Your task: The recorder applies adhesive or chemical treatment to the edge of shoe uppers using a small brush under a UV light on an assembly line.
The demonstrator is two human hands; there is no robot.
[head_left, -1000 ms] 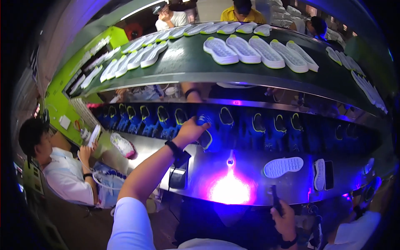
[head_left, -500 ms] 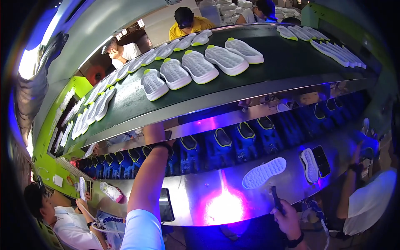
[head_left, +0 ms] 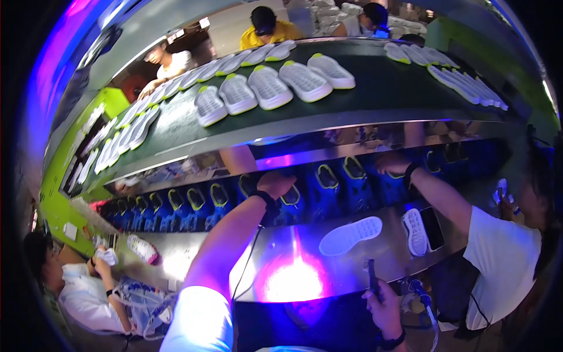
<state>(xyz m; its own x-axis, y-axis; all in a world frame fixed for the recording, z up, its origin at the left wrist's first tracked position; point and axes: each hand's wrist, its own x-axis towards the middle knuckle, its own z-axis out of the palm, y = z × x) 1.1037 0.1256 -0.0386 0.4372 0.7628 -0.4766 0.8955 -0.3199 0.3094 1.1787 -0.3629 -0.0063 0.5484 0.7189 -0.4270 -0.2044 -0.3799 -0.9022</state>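
Along the far side of the desk, left hand at a blue shoe in the row; fingertips hidden, cannot tell if gripping. Right hand closed round a slim dark tool, near the front edge. Shoe probably light, soft-sided, easily dented; best held by its yellow-green collar. Tool looks stiff, handle the natural grip. 1 white sole lies between tool and row.

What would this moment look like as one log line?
Left grip: at blue shoes, contact unclear | Right grip: holding dark tool | Bench: white sole, second sole beside phone | Co-worker's arm: extended to shoes
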